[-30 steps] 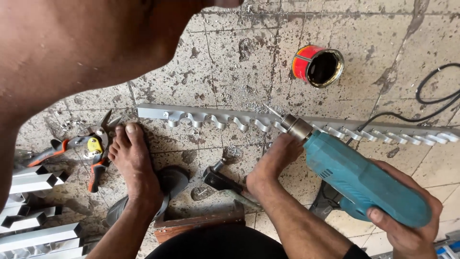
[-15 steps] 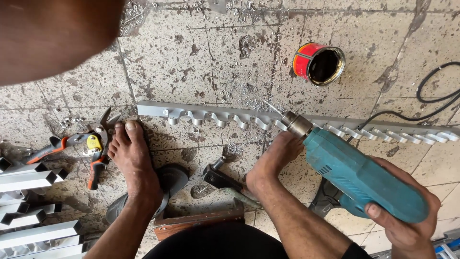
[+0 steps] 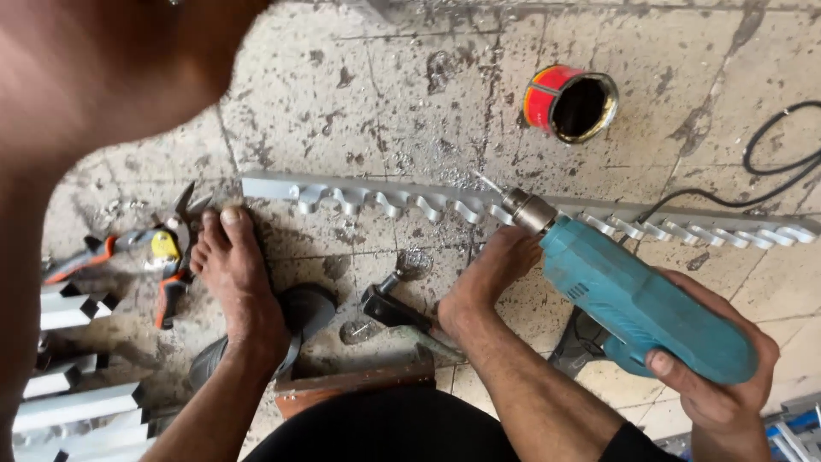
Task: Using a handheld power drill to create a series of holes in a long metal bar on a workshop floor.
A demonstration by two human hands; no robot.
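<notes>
My right hand (image 3: pixel 718 385) wraps closed around the teal drill (image 3: pixel 633 299); just ahead of that grip, my left hand (image 3: pixel 492 278) presses flat, holding nothing, to steady the notched metal strip (image 3: pixel 410 201).

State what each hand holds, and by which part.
Right hand grips the teal drill by its rear handle. Left hand holds nothing; it rests by the scalloped metal strip.

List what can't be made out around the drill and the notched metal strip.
- Head view: drill bit tip on the metal strip, too small.
- Left hand fingertips, tucked under the drill's chuck.
- Right hand trigger finger, hidden behind the drill's grip.
- Strip's right end, cut off by the frame edge.
</notes>
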